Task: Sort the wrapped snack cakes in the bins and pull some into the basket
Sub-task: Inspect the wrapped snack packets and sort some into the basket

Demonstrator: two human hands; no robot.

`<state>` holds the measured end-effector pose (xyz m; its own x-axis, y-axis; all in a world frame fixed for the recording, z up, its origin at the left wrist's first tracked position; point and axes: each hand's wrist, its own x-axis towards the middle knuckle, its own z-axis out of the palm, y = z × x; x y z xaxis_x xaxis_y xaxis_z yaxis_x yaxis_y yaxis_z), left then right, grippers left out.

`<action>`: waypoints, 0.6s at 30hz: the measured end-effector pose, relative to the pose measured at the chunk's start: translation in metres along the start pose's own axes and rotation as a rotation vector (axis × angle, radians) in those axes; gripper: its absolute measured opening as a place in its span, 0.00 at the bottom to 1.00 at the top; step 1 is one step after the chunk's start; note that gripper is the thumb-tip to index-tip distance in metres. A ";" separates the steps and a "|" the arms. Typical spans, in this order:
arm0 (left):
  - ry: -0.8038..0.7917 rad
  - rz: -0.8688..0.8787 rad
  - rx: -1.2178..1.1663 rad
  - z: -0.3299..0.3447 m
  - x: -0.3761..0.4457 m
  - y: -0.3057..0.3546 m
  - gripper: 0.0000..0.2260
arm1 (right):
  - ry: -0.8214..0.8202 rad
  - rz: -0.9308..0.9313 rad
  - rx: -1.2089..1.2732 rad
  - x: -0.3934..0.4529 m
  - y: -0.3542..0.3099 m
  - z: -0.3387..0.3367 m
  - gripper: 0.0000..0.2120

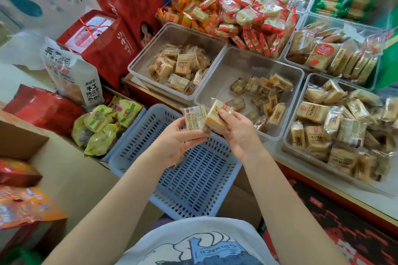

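Holding: left hand [175, 135] pinches a cake [195, 117]; right hand [238, 133] pinches another [217, 117], above the basket [133, 135].
Risk: slippery wrappers, loose fingertip pinches; either could drop outside the basket.

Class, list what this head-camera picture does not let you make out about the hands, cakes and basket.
- Head view: whatever the left hand holds below its clear-wrapped snack cake is hidden by the palm.
- The print on the wrapped yellow cake in the right hand is too small to read.
- The pale blue slotted plastic basket: near corner hidden by the shirt.
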<state>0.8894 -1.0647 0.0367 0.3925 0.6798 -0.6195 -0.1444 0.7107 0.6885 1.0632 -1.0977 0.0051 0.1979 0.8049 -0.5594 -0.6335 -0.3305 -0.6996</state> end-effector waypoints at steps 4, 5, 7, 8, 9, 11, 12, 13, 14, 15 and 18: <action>0.038 0.051 0.100 -0.001 0.013 0.004 0.32 | -0.040 0.018 -0.094 0.012 -0.006 0.010 0.18; 0.041 0.053 0.137 -0.001 0.017 0.007 0.33 | -0.053 0.028 -0.106 0.016 -0.009 0.014 0.18; 0.036 0.060 0.190 -0.002 0.029 0.016 0.37 | -0.078 0.023 -0.102 0.027 -0.018 0.024 0.18; 0.024 0.068 0.198 -0.003 0.036 0.021 0.40 | -0.092 0.009 -0.103 0.033 -0.023 0.030 0.19; 0.015 0.078 0.196 -0.006 0.044 0.028 0.43 | -0.103 -0.007 -0.113 0.040 -0.028 0.035 0.20; 0.006 0.100 0.165 -0.014 0.061 0.046 0.44 | -0.109 -0.034 -0.160 0.054 -0.039 0.050 0.21; 0.003 0.103 0.133 -0.019 0.070 0.056 0.43 | -0.104 -0.045 -0.191 0.063 -0.044 0.059 0.22; -0.009 0.107 0.092 -0.024 0.079 0.066 0.40 | -0.088 -0.052 -0.219 0.074 -0.047 0.067 0.21; -0.015 0.118 0.073 -0.030 0.089 0.075 0.37 | -0.074 -0.059 -0.246 0.084 -0.050 0.077 0.21; -0.014 0.139 0.064 -0.036 0.099 0.083 0.34 | -0.062 -0.066 -0.277 0.097 -0.053 0.087 0.21; 0.152 0.222 0.168 -0.062 0.136 0.109 0.31 | -0.021 -0.101 -0.394 0.142 -0.062 0.114 0.18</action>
<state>0.8709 -0.8842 0.0043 0.2260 0.8434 -0.4874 -0.0544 0.5105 0.8581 1.0453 -0.9069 0.0202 0.2268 0.8515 -0.4728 -0.2753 -0.4096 -0.8697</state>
